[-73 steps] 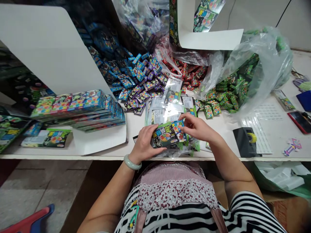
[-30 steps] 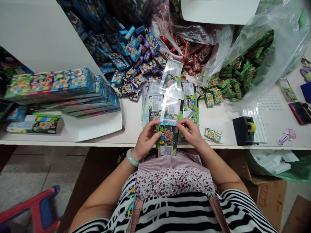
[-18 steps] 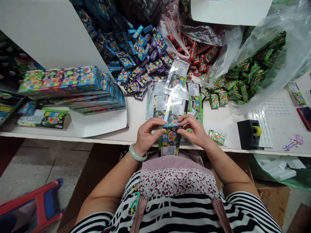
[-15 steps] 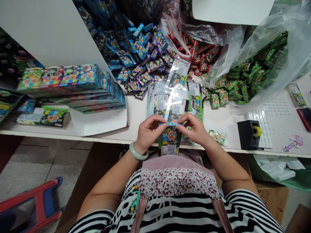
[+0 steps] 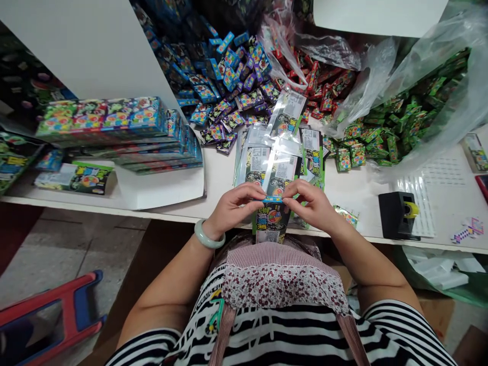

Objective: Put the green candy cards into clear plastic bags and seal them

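Both my hands grip one green and black printed packet [image 5: 271,220] upright over the table's near edge. My left hand [image 5: 234,208] pinches its top left corner, wearing a pale green bangle at the wrist. My right hand [image 5: 313,206] pinches the top right corner. A small blue box sits at the packet's mouth between my fingertips. Just beyond lie several clear plastic sleeves with printed cards [image 5: 274,152], fanned out flat.
Heaps of small boxes lie behind: blue and purple [image 5: 229,86], red [image 5: 316,84], green in a clear bag [image 5: 396,127]. Stacked flat packs [image 5: 114,129] rest on white card at left. A black tape dispenser [image 5: 398,216] stands at right. A red and blue stool [image 5: 53,315] is on the floor.
The packet was turned from lying sideways to standing upright at the table edge, and both hands moved to pinch its top, where the small blue box now sits.
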A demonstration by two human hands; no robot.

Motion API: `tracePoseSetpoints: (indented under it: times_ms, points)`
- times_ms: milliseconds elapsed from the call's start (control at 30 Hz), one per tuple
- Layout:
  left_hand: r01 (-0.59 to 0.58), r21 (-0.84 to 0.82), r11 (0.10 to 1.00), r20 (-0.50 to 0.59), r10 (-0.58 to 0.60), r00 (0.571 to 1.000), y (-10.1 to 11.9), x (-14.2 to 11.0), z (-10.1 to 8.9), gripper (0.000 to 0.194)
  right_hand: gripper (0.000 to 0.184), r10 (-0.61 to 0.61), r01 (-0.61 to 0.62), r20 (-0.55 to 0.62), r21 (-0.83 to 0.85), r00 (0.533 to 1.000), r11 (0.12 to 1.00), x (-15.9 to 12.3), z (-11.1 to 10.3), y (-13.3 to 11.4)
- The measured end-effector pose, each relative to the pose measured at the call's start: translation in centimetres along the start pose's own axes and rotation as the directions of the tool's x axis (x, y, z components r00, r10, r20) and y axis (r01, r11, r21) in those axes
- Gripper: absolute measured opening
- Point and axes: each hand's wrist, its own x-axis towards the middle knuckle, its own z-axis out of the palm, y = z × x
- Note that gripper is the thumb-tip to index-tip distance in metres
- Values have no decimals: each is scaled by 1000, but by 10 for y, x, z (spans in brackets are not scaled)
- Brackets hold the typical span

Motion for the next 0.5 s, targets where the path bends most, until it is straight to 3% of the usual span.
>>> tracePoseSetpoints:
  times_ms: [133, 367, 500]
  points:
    - [-2, 19, 1000, -26, 2, 1000, -6, -5, -1, 16, 11, 61, -62, -31, -47, 998, 997, 3, 0, -4]
    - [83, 78, 993, -137, -72, 988, -11, -12, -4, 10, 15, -158, 171, 75, -213, 985, 962, 1, 8, -3]
    - [101, 120, 988, -138, -84, 987, -18, -14, -2, 15, 13, -217, 221, 49, -322, 975, 921, -8, 19, 12]
